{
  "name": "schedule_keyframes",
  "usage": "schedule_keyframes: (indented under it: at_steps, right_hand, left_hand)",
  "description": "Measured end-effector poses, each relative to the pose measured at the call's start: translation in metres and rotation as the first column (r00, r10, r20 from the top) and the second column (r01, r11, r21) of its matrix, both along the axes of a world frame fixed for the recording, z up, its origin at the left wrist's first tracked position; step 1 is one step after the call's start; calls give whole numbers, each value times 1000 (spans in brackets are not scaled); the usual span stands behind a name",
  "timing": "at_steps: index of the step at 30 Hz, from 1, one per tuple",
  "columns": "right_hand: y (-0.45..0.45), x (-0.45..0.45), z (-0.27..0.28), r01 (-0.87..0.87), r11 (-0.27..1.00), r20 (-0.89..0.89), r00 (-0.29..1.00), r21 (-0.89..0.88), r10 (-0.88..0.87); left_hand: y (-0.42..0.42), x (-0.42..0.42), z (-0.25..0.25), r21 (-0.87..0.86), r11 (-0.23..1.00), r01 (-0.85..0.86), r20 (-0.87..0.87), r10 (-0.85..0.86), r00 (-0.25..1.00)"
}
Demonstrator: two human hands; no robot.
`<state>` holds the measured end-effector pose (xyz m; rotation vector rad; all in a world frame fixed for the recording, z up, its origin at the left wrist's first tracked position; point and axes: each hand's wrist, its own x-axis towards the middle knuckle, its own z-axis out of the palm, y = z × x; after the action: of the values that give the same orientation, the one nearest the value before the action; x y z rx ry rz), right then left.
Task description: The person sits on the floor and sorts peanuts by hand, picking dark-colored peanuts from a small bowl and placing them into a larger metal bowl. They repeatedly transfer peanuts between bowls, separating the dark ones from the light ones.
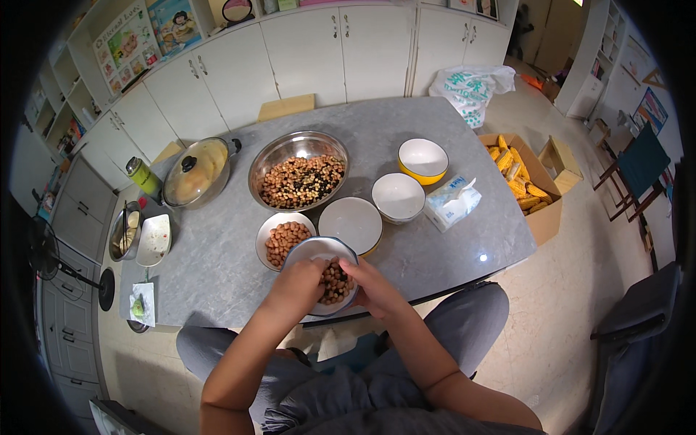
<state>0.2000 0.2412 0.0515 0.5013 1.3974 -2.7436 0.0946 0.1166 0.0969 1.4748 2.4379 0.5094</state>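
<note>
My left hand (298,285) reaches into a white bowl with a blue rim (310,247), its fingertips among peanuts and dark beans (335,283); whether they pinch any is hidden. Gripping the bowl's right side is my right hand (375,285), thumb over the rim. The bowl is tilted near the table's front edge. Just beyond it, a white bowl (263,260) holds peanuts (285,239), and a wide bowl (350,223) has no visible contents. A large steel basin (255,190) farther back contains mixed peanuts and dark beans (304,182).
On the grey table (217,272) are two more bowls (423,160) (398,197), a tissue pack (451,204), a lidded pan (197,173), a green bottle (144,176) and a white dish (154,239). A cardboard box (544,225) of corn cobs stands on the right.
</note>
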Motion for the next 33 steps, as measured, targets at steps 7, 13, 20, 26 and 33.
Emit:
schedule_keyframes:
  at_steps: [7, 13, 20, 26, 33]
  right_hand:
    - [2, 0, -3, 3, 1000, 15, 1000, 19, -4]
    - [3, 1, 1, 10, 1000, 9, 1000, -15, -10]
    - [6, 2, -1, 12, 1000, 21, 1000, -26, -11]
    - [4, 1, -4, 7, 998, 10, 1000, -70, -6]
    - [3, 1, -2, -7, 997, 12, 1000, -72, 8]
  left_hand:
    - [-1, -3, 4, 79, 997, 8, 91, -15, 996]
    - [-1, -4, 7, 227, 964, -139, 422, 31, 906]
    - [-4, -5, 6, 271, 925, -267, 818, -74, 571]
    - [-3, -9, 3, 236, 948, -216, 788, -56, 614]
    - [-5, -11, 1, 244, 936, -253, 861, -89, 501]
